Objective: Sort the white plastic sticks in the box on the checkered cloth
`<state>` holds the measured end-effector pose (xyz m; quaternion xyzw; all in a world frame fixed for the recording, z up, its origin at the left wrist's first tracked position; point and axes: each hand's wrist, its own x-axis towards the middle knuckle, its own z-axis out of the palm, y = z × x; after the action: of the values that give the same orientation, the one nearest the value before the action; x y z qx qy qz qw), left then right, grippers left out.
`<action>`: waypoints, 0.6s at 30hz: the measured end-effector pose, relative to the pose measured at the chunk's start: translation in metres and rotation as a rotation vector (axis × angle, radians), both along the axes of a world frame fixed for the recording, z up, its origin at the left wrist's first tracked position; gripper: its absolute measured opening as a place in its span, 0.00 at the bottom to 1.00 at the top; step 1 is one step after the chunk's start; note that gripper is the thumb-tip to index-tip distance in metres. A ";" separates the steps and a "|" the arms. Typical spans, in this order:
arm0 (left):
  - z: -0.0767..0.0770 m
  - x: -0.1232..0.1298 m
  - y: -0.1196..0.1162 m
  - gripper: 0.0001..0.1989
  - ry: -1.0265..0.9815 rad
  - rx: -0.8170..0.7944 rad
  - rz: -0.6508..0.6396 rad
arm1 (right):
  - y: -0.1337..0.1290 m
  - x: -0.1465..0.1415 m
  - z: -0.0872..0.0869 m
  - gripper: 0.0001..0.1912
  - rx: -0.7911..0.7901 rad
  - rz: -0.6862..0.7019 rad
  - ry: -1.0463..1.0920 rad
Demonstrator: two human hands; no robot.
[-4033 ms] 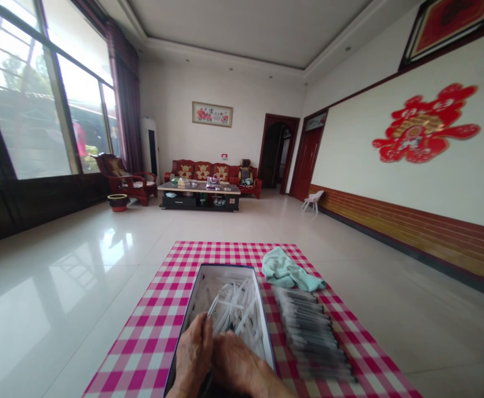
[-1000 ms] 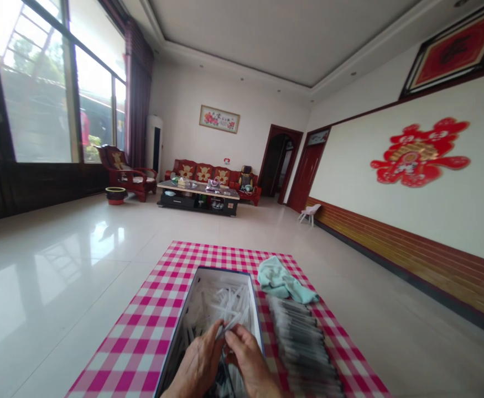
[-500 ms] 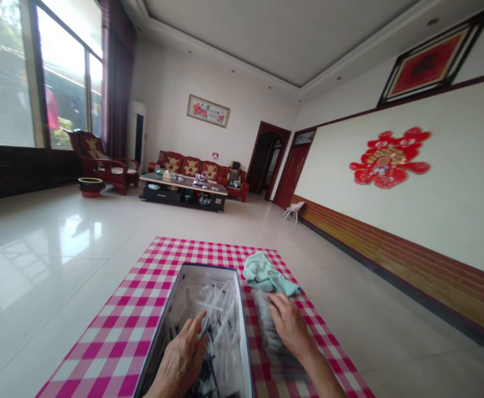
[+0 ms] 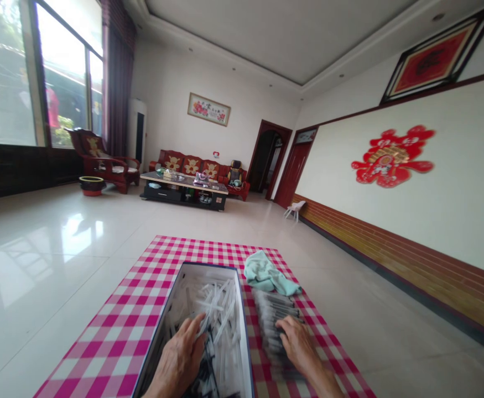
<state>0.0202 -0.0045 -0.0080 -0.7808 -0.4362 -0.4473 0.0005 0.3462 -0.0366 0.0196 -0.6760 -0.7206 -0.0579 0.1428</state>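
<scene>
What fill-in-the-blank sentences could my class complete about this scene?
1. The left hand lies among clear tubes inside the open box, whose rim is dark ____.
2. The right hand rests on a row of dark-tipped tubes lying to the ____ of the box.
3. A pale green cloth lies on a checked cloth of pink and ____.
4. The checked cloth is spread on a shiny tiled ____.

Missing words: blue; right; white; floor.

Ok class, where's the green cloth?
In the head view, the pale green cloth lies on the checked mat, right of the open box, just beyond the stacked tubes.
</scene>
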 end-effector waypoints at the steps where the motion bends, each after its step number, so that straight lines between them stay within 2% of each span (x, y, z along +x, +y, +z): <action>1: 0.000 0.000 0.000 0.17 0.001 -0.004 0.005 | 0.000 0.000 -0.001 0.15 0.006 0.004 0.010; 5: -0.002 0.000 0.001 0.16 0.012 -0.042 0.021 | 0.000 -0.001 0.002 0.15 0.032 0.025 0.047; 8: -0.003 0.000 0.002 0.15 0.010 -0.073 0.048 | 0.000 -0.012 0.016 0.15 0.068 0.062 0.096; 14: 0.001 -0.002 0.002 0.15 0.016 -0.128 0.120 | 0.006 -0.077 0.050 0.13 0.054 0.284 0.287; 16: 0.002 -0.002 0.001 0.15 0.013 -0.132 0.137 | 0.011 -0.101 0.050 0.14 0.005 0.364 0.324; 18: 0.002 -0.002 0.001 0.15 0.007 -0.118 0.135 | 0.017 -0.122 0.042 0.14 -0.048 0.417 0.365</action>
<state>0.0182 -0.0037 -0.0059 -0.7498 -0.5133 -0.4172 -0.0139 0.2247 -0.0192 0.0612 -0.5155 -0.8078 0.1124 0.2630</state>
